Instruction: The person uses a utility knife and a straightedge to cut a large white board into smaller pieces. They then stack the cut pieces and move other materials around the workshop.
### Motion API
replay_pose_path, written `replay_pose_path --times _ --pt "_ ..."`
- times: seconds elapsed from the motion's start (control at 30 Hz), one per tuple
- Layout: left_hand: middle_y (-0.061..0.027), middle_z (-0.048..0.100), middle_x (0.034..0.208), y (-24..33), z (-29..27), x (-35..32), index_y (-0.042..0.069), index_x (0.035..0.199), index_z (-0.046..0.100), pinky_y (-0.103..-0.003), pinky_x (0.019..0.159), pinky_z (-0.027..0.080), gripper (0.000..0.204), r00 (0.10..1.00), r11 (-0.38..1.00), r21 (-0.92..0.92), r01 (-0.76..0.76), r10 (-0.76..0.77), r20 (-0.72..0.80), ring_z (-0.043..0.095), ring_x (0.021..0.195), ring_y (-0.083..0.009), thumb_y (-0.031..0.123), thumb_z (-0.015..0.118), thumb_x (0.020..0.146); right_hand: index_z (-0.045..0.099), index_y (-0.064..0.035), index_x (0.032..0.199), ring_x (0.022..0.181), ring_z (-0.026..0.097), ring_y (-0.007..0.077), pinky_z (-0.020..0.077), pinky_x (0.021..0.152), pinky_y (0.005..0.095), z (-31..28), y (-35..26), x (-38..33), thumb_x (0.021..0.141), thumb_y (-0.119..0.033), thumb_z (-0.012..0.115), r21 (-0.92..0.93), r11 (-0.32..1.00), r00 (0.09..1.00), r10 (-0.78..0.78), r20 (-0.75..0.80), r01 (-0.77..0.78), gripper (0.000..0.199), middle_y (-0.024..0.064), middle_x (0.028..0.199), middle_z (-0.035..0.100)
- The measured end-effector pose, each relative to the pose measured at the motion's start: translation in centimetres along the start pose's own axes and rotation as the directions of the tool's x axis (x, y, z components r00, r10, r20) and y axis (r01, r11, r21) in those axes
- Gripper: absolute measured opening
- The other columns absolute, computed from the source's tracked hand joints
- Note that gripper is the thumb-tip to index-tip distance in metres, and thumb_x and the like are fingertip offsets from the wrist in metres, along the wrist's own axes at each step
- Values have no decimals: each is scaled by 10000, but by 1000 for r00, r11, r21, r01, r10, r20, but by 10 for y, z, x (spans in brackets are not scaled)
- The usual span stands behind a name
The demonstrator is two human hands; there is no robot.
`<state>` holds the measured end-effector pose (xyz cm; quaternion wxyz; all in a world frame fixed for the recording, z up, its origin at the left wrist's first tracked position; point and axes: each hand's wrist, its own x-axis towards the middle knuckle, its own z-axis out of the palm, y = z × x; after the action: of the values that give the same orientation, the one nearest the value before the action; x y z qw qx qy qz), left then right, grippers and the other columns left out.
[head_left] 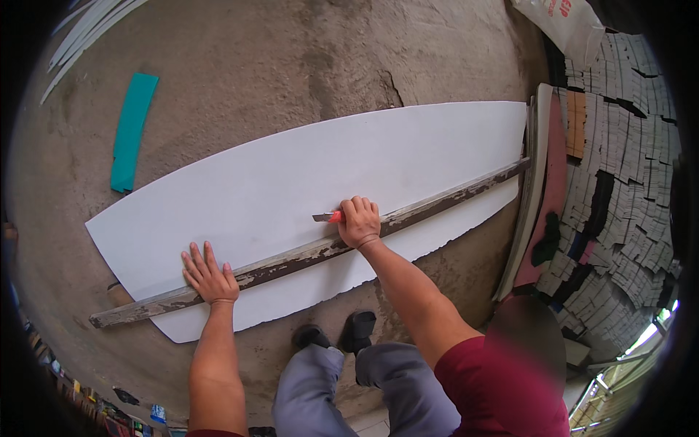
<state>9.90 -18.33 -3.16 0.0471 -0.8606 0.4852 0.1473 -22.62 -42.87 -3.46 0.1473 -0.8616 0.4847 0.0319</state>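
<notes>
On the concrete floor (233, 80), just ahead of the person's dark footwear (357, 331), lies a large white sheet (306, 160), bowed along its far edge and ragged along its near one. A worn wooden bar (291, 261) crosses it lengthwise at a slant, nearer the ragged edge, its left end jutting past the sheet. The hands are apart: the left hand (211, 280) is laid flat over the bar, fingers spread onto the white surface beyond; the right hand (360, 222) is closed around an orange-handled utility knife (328, 217), blade out and pointing left, on the bar's far side. From where I stand, whether the blade touches the sheet cannot be told. The step in hand is judged to be the steadying of the bar as a guide, with the knife at the ready. The next move, so judged, calls for firm downward pressure from the left hand, its fingers drawn clear of the blade's path, and the knife tip turned down against the bar's edge. Note also the loose teal strip (133, 131), lying apart at far left, and the stacked pale pieces (619, 131) at right.
</notes>
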Motion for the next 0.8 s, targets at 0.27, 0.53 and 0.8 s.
replay_pose_path --times 0.27,0.53,0.8 --pt "-146 171 1785 1 3 -1 151 1690 321 -652 1267 91 750 1000 1000 -4 -10 10 -23 102 1635 -448 353 493 989 625 -174 1016 998 575 280 422 871 433 1 3 -1 797 -208 732 18 1000 999 22 46 -23 247 52 1015 588" --pt "-161 180 1778 0 0 -3 135 1677 343 -686 1259 91 775 999 998 -57 26 -25 20 119 1625 -469 361 550 964 621 -178 1018 1043 571 312 424 904 468 -5 -2 5 810 -185 744 9 998 977 60 204 -63 242 80 1060 580" --pt "-155 220 1762 1 -3 -4 181 1657 381 -718 1249 120 789 998 987 -151 56 -53 27 127 1616 -487 394 641 943 620 -138 1069 1016 589 331 430 875 479 4 -29 -4 816 -130 749 -14 1000 997 7 74 -6 285 85 1037 606"
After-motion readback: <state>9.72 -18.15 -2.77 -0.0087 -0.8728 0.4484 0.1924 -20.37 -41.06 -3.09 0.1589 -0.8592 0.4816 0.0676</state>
